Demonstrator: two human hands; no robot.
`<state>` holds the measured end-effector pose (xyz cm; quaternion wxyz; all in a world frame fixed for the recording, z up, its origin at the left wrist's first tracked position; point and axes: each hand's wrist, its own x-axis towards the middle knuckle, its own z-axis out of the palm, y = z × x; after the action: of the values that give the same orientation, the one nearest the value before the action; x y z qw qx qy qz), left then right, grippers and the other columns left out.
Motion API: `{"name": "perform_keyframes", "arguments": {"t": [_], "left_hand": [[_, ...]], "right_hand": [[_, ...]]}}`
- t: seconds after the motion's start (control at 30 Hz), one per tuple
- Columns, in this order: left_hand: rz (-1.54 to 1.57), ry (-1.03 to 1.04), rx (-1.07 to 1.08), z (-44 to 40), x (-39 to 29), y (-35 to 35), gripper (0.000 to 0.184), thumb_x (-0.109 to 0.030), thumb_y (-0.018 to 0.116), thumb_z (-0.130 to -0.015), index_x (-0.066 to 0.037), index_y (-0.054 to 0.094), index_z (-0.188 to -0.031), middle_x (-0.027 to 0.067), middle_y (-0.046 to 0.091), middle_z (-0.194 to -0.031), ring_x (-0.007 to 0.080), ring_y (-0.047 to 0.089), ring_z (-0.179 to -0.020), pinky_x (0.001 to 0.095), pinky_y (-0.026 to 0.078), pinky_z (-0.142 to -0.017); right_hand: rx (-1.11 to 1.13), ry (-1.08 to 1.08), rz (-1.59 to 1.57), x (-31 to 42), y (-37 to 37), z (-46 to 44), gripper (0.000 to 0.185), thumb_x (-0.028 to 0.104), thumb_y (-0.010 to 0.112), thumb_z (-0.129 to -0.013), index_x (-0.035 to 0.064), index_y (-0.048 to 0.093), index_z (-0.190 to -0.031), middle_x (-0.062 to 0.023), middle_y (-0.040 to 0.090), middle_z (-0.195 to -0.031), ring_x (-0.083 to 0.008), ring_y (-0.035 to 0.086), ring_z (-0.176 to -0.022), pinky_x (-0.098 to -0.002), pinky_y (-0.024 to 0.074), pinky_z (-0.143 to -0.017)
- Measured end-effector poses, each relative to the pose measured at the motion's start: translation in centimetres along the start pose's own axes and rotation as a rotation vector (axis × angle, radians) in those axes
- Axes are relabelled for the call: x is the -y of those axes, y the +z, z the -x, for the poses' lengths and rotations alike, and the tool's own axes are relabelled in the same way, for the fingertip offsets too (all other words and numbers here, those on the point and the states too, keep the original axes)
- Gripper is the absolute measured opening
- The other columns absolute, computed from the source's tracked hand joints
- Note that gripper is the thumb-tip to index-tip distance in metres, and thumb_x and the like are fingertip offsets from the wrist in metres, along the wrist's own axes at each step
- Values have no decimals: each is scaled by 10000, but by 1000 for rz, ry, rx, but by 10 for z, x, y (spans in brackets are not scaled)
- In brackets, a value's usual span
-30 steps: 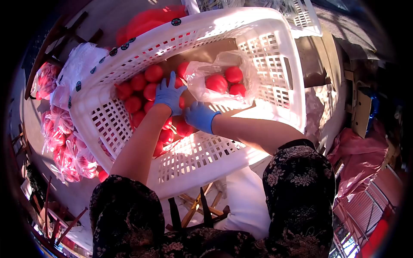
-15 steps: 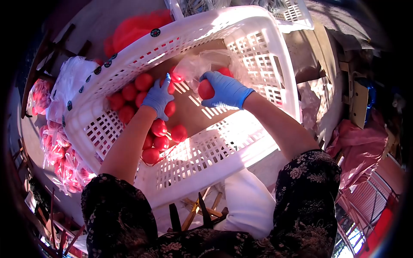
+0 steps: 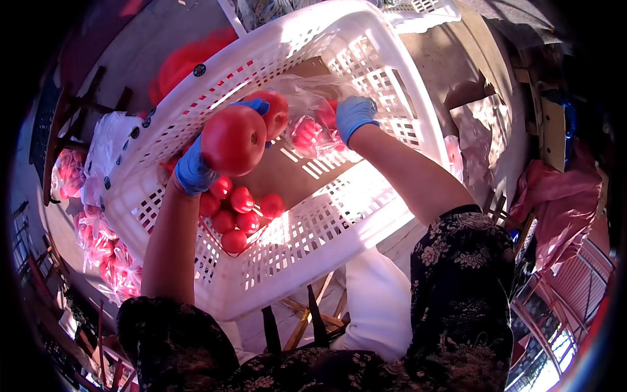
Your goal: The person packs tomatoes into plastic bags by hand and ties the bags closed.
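In a blue glove, the left hand (image 3: 196,171) grasps a large, smooth, red round fruit (image 3: 233,140), raised above the white perforated plastic basket (image 3: 287,281), near ten o'clock from its centre. Another red round fruit (image 3: 277,112), at two o'clock from it, appears gripped too. The blue-gloved right hand (image 3: 357,119) curls at three o'clock on the crumpled clear plastic bag (image 3: 308,110); I cannot tell whether it pinches the film. Splitting one grasp across two slick rounds could drop one; thin film could snag. The large fruit has no evident long axis; its dark scar faces three o'clock.
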<state>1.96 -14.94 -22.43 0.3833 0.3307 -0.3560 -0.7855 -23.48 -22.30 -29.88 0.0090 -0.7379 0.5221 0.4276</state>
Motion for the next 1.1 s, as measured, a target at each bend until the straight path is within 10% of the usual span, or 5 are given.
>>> {"name": "perform_keyframes", "arguments": {"t": [0.2,0.37,0.57,0.73,1.1], "left_hand": [[293,214,-79,-48,17,28,1073,-666,686,-565,-76,261,-1354,94,302,-1388,302,289,-1291,494,317,-1027],[811,40,46,-89,76,47,937,-692,604,-641,-115,321,-1323,90,365,-1309,313,403,-1188,462,355,-993],[440,-42,-332,-95,135,1,694,-463,684,-734,-105,407,-1261,58,499,-1156,191,477,-1095,362,431,-907],[-703,-87,-448,-106,153,-7,694,-395,766,-641,-154,483,-1227,142,353,-1252,275,439,-1128,350,394,-945],[-1121,-73,-655,-111,184,12,525,-231,647,-734,-199,499,-1236,258,263,-1367,388,385,-1196,394,387,-959]], "right_hand": [[-344,-725,-99,18,25,18,176,103,643,-659,59,636,-829,-118,601,-819,-256,619,-772,-361,479,-622],[-31,-1088,-382,38,26,38,523,274,764,-564,87,584,-1018,-139,600,-965,-304,616,-817,-368,485,-726],[522,-732,-677,13,9,16,608,376,749,-600,40,544,-1063,-112,631,-856,-248,615,-815,-333,472,-748],[378,-453,-729,-9,1,-2,610,398,743,-583,22,569,-1030,-98,644,-863,-221,631,-789,-346,497,-686],[-25,-215,-374,6,13,-2,519,382,758,-605,36,608,-962,-149,608,-953,-281,609,-910,-374,505,-754]]}}
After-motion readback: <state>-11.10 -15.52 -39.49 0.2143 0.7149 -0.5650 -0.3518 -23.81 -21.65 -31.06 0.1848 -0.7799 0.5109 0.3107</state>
